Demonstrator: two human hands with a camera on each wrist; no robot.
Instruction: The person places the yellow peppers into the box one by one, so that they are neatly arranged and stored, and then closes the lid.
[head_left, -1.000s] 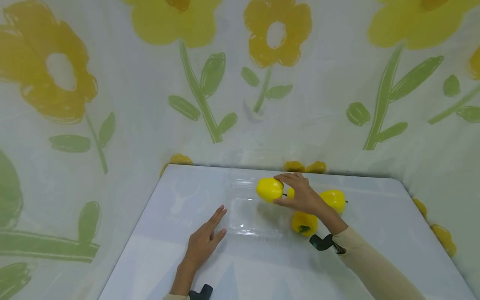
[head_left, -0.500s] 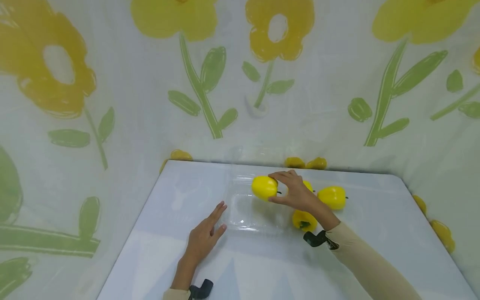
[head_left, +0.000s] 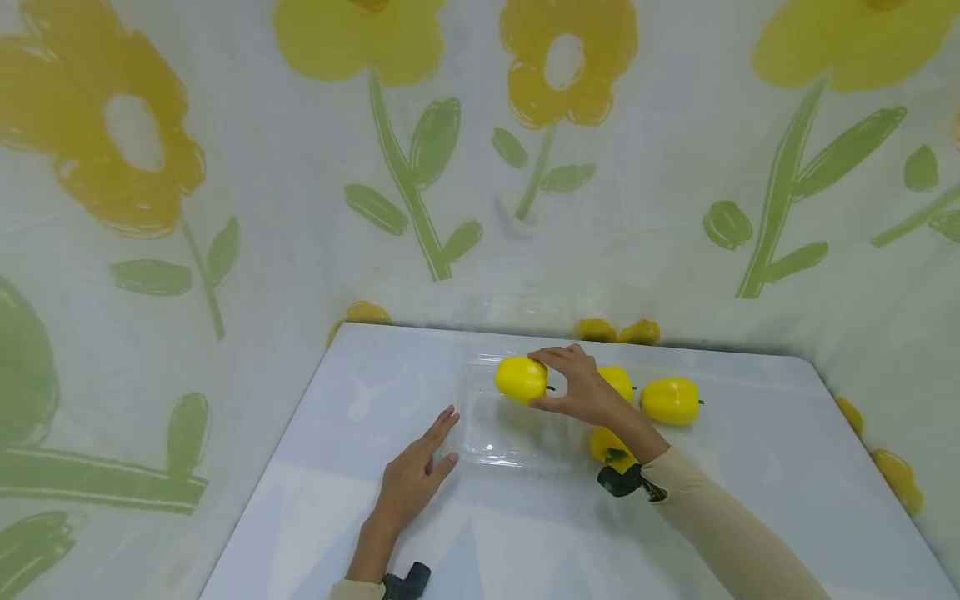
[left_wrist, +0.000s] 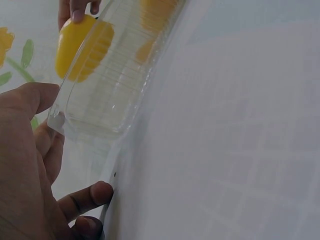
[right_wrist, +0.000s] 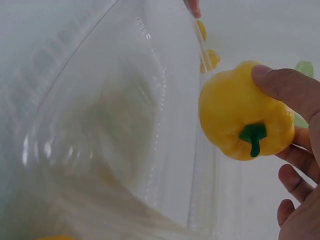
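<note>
Over the clear container (head_left: 491,460), a yellow pepper (head_left: 520,379) is pinched by the right hand (head_left: 581,387). It has shifted left during the last second, so it sits farther over the container but appears not yet set down. The right wrist view shows its green stem (right_wrist: 253,136) full on; from the head it is a dark nub. The left hand (head_left: 412,479), fingers loosely extended, is at the container's left edge. Three other peppers (head_left: 670,401) lie to the right.

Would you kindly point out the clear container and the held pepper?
Clear container (head_left: 497,427): head view, on its bare floor.
Held pepper (right_wrist: 244,107): right wrist view, on yellow skin above the stem.
</note>
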